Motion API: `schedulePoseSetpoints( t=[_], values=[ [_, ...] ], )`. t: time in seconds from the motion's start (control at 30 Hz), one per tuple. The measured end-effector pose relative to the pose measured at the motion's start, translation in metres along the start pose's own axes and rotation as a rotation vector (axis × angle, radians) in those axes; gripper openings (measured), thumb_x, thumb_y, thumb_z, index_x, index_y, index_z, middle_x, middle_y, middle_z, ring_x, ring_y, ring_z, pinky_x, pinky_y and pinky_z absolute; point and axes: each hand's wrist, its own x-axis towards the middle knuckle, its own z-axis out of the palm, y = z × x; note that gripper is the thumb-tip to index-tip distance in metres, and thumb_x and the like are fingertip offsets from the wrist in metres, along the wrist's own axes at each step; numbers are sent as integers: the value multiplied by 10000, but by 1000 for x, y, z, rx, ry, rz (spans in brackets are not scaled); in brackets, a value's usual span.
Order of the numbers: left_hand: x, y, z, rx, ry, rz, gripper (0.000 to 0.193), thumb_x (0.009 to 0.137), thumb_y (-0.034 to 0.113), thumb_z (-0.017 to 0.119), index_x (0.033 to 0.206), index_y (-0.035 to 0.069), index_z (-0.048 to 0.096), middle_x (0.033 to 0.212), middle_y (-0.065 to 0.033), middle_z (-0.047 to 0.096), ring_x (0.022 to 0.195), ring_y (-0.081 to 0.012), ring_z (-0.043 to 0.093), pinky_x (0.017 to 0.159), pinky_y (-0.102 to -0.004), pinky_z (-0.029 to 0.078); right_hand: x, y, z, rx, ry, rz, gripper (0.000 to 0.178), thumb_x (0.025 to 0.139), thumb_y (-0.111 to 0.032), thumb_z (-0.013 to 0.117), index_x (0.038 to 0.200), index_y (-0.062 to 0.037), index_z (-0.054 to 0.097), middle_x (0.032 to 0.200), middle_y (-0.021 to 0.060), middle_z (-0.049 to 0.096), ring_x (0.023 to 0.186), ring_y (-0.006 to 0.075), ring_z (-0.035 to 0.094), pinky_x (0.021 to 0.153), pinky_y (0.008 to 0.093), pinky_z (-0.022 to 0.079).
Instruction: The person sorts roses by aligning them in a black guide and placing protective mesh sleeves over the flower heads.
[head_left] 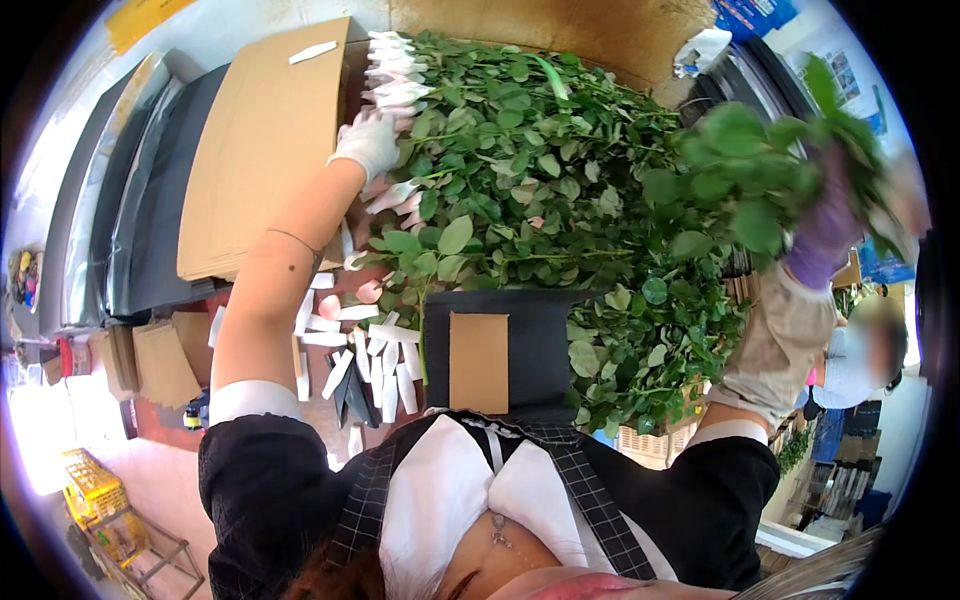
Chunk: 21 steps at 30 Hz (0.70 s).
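My left hand, in a white glove, reaches to the left end of a large heap of leafy rose stems. Its fingers look outstretched over the flower heads, which wear white sleeves in a stacked row. The sleeved buds partly hide the fingertips. Out to the right, my right hand, gloved in purple, grips a bunch of green rose stems. That bunch is raised at the heap's right side and blurred by motion. A beige cover wraps my right forearm.
Loose white sleeves and pink petals lie on the reddish table. Cardboard sheets lean at the left beside dark sheets. Before me is a black pad with a cardboard piece. Another person is at far right.
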Motion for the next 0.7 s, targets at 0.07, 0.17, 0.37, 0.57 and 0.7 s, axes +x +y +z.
schedulePoseSetpoints(
  t=[0.07, 0.17, 0.37, 0.57, 0.7],
  values=[
    [-11, 17, -19, -50, -264, 69, 607, 753, 244, 639, 1288, 26, 451, 1194, -171, 601, 1047, -327, 607, 894, -445, 472, 9, 2, -55, -144, 186, -131, 337, 843, -111, 663, 1135, 39, 590, 1023, 140, 654, 882, 245, 644, 739, 330, 529],
    [-9, 3, -17, -70, -305, 127, 454, 727, 224, 659, 1114, 4, 570, 1006, -184, 663, 892, -323, 654, 801, -414, 505, 5, -8, -83, -182, 379, -192, 273, 825, -21, 674, 1080, 70, 641, 971, 148, 686, 802, 243, 672, 678, 314, 548],
    [-19, -6, -82, -1673, -772, 6, 154, 897, 120, 526, 921, -17, 594, 750, -122, 629, 616, -174, 613, 531, -283, 504, -45, -6, -94, -703, 275, -143, 182, 854, -83, 657, 1031, -48, 683, 954, 94, 686, 841, 214, 649, 740, 328, 513],
    [-73, 21, -62, -841, -584, 523, 225, 891, 203, 554, 1010, 37, 648, 912, -111, 664, 837, -206, 642, 769, -300, 513, -59, -6, -58, -270, 326, 33, 226, 843, -86, 664, 1065, -45, 655, 991, 101, 670, 881, 223, 637, 771, 335, 506],
    [-104, 55, -19, -181, -618, 535, 339, 884, 356, 543, 1051, 92, 675, 924, -168, 676, 913, -343, 630, 843, -367, 491, -58, -7, -41, -157, 314, 68, 258, 835, -88, 668, 1088, -44, 637, 1016, 105, 659, 907, 229, 628, 791, 339, 500]
  ],
)
